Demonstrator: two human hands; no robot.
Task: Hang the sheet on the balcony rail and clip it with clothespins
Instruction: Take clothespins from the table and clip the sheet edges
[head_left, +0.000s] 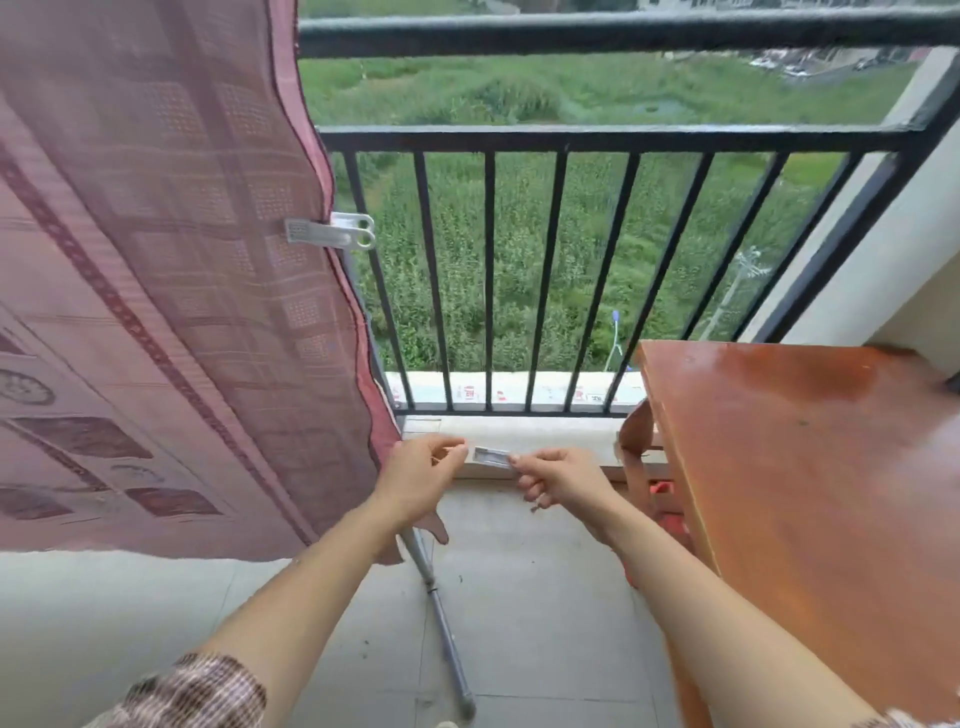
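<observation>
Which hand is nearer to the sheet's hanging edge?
Left. The left hand sits right at the sheet edge near its lower corner; the right hand is farther right, pinching a loose clothespin, closer to the wooden table.

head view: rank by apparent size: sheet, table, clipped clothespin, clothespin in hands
1. sheet
2. table, cut off at the frame edge
3. clipped clothespin
4. clothespin in hands, partly covered by the right hand, so 3 versus 4 is unsure

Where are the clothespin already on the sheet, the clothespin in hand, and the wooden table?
clipped clothespin (332, 232), head view, middle of its body.
held clothespin (491, 457), head view, its grey body.
wooden table (810, 467), head view, bare top.
</observation>
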